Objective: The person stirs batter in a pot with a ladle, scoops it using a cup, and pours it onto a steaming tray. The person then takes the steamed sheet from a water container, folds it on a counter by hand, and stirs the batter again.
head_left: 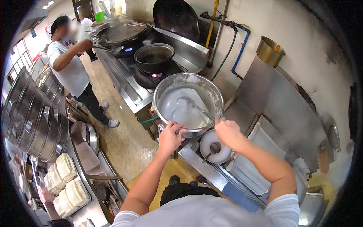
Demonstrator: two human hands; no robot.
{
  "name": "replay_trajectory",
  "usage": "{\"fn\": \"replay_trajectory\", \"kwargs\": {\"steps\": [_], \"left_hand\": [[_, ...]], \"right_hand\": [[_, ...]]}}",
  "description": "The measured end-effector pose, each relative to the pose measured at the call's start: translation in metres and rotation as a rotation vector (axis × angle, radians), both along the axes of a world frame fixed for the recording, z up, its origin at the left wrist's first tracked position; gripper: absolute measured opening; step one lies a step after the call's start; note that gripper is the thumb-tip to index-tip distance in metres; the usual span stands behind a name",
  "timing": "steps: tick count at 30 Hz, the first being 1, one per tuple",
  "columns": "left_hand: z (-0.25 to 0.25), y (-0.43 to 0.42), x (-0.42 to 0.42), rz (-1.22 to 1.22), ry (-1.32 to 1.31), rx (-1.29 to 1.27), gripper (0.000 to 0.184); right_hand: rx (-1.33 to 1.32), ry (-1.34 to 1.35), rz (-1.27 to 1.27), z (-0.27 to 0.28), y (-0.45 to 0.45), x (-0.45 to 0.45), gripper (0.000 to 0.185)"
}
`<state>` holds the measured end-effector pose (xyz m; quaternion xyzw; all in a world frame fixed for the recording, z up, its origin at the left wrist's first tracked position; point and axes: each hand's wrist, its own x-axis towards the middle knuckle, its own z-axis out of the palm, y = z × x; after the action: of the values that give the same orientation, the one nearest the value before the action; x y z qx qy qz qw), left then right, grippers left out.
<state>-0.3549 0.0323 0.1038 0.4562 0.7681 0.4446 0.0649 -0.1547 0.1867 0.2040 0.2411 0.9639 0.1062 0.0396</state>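
A large metal basin (pixel 218 94) of thin white batter-like liquid (pixel 170 100) is in front of me. The head of a ladle (pixel 204 112) lies in the liquid, its handle slanting toward me over the right side. My right hand (pixel 228 133) is closed around the handle's upper end. My left hand (pixel 171 138) has its fingers curled on the near rim of the basin. Below and right of the basin, a white bowl (pixel 205 142) holds a smaller ladle (pixel 215 148).
Behind the basin stands a dark pot (pixel 154 55) over a lit burner, with a covered wok (pixel 126 33) beyond. A person (pixel 70 62) works at the stove. Stacked steamers (pixel 32 113) and white folded blocks (pixel 70 183) line the left. Pale trays (pixel 257 155) lie right.
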Motion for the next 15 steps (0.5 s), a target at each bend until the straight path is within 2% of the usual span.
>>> {"fn": "replay_trajectory", "kwargs": {"steps": [2,6,8,13,15], "left_hand": [[-0.001,0.000,0.001,0.001,0.011,0.018,0.024],[-0.001,0.001,0.002,0.016,0.027,0.031,0.025],[-0.001,0.001,0.001,0.013,0.029,0.030,0.026],[-0.001,0.001,0.003,0.018,-0.004,0.037,0.026],[-0.003,0.001,0.003,0.018,0.005,0.041,0.026]], "right_hand": [[-0.036,-0.150,0.031,0.033,0.007,-0.003,0.020],[-0.251,-0.370,-0.073,0.113,0.002,-0.025,0.020],[-0.294,-0.386,-0.053,0.124,0.004,-0.032,0.022],[-0.392,-0.279,0.014,0.107,-0.017,-0.033,0.023],[-0.310,-0.212,0.122,0.070,-0.027,-0.031,0.018]]}}
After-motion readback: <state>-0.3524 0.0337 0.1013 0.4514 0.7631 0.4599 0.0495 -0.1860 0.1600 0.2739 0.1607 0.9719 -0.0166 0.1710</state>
